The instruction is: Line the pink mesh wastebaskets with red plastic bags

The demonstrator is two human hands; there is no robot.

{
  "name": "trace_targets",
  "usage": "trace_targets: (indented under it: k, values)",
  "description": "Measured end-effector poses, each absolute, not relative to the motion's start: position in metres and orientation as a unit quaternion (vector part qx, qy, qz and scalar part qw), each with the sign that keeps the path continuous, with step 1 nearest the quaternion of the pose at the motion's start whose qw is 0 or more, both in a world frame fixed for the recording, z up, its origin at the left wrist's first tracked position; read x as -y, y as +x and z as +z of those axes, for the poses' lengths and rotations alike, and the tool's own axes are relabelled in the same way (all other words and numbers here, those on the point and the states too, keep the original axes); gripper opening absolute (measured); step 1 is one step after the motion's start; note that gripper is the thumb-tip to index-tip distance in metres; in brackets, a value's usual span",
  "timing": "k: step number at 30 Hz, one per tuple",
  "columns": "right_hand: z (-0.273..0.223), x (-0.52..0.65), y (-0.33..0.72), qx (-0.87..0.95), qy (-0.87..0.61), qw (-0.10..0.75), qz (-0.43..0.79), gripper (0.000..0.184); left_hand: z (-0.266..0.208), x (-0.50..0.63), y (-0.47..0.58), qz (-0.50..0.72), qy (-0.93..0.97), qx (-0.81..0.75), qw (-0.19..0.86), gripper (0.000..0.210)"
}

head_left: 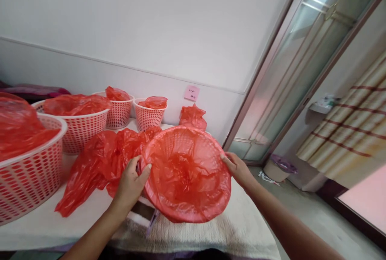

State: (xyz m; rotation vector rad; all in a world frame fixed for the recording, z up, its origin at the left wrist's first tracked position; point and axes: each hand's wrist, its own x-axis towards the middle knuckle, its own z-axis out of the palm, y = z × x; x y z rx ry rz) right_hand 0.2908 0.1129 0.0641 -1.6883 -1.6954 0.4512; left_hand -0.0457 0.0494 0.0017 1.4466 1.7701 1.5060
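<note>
Four white perforated plastic baskets lined with red bags (pixel 76 105) stand along the wall on the table (pixel 36 228), and loose crumpled red bags (pixel 96 163) lie just left of the hands. The left hand (pixel 131 183) and right hand (pixel 238 167) grip opposite rims of a round basket (pixel 187 173), tilted toward the camera above the table's cloth-covered edge, wrapped in thin, glossy red film
</note>
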Motion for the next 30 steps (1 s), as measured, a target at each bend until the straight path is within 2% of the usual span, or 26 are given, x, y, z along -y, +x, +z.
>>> trace_targets:
  k: [2,6,15,21,25,30]
  values:
    - [0.053,-0.114,0.293,0.641,-0.630,0.368,0.237,0.050,0.002,-0.051,-0.044,0.537,0.526,-0.633,0.186,0.057]
    - [0.041,-0.111,0.292,0.609,-0.617,0.449,0.214,0.049,0.005,-0.058,-0.043,0.533,0.553,-0.624,0.146,0.052]
    - [0.055,-0.110,0.290,0.603,-0.659,0.442,0.082,0.032,0.009,-0.059,-0.040,0.519,0.584,-0.619,0.075,0.040]
    - [0.051,-0.113,0.290,0.650,-0.619,0.442,-0.007,0.023,0.012,-0.059,-0.036,0.517,0.607,-0.602,0.046,0.034]
    - [0.055,-0.113,0.286,0.662,-0.595,0.455,-0.016,0.021,0.016,-0.061,-0.033,0.516,0.623,-0.586,0.035,0.029]
    - [0.067,-0.101,0.255,0.676,-0.516,0.524,0.031,0.019,0.022,-0.065,-0.023,0.510,0.646,-0.567,0.033,0.024]
